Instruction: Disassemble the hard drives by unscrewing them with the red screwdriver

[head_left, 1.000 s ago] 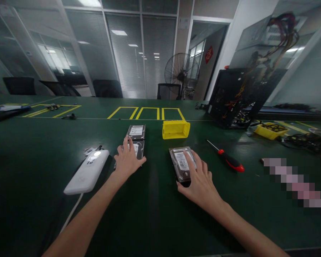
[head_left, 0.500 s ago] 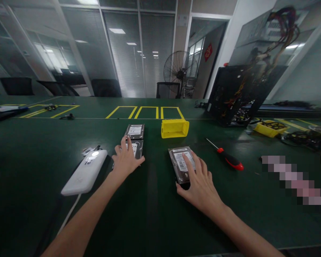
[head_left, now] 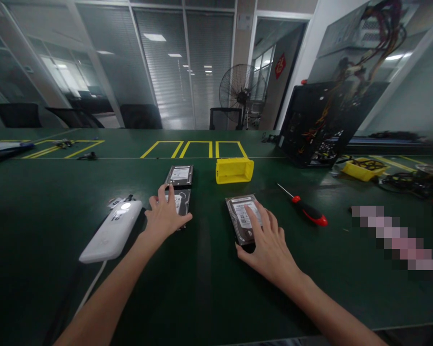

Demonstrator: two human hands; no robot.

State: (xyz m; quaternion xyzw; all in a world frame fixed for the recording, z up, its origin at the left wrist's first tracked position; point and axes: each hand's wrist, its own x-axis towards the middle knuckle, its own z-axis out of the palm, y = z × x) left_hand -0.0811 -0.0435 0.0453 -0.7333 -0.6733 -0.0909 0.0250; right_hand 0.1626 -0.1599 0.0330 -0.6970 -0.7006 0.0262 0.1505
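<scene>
My left hand (head_left: 162, 216) spans a hard drive (head_left: 183, 202), fingers over its far and left parts and the thumb by its right edge. A second hard drive (head_left: 180, 175) with a white label lies just beyond it. To the right, my right hand (head_left: 269, 238) curls over another hard drive (head_left: 241, 216), with the thumb at its near left corner and fingertips over the label and right side. The palms hide parts of both held drives. All three drives rest on the green table (head_left: 202, 288).
Behind the drives stands a yellow bin (head_left: 234, 171). A red-black screwdriver (head_left: 308, 211) lies right of my right hand. A white power bank (head_left: 112, 233) with a cable sits at left. An opened computer case (head_left: 317, 125), cables and another yellow bin (head_left: 363, 169) occupy the far right.
My left hand and the drive under it have shifted slightly towards me, widening the gap to the drive beyond. My right hand and its drive stay put. The view moved slightly.
</scene>
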